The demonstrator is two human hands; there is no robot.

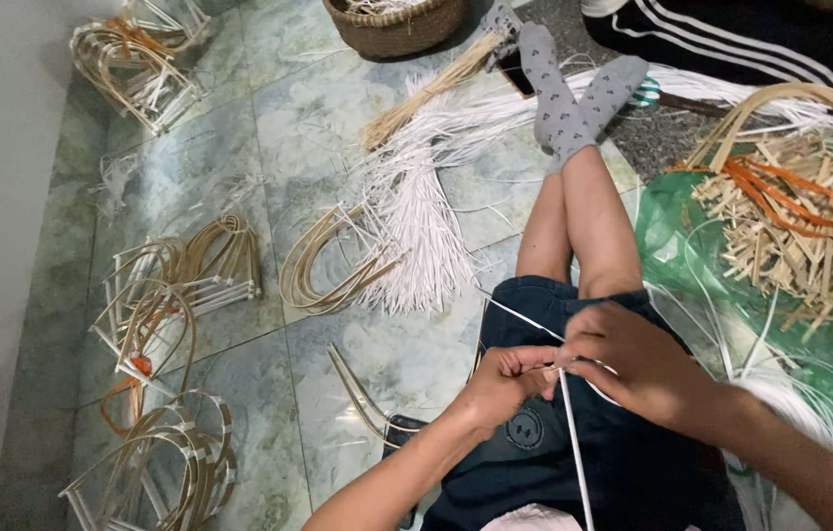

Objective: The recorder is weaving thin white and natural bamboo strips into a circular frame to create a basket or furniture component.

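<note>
White strip (574, 442) pinched over the lap between fingers of left hand (507, 383) and right hand (632, 364), both closed on it, long axis running near-vertical toward the camera's lower edge, another length slanting up-left toward the white strip bundle (416, 226) on the floor (318, 118).

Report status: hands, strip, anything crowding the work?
Left hand and right hand both pinched on a thin white strip over the lap. Bundle of white strips lies apart on the tile floor. Nothing in the way.
</note>
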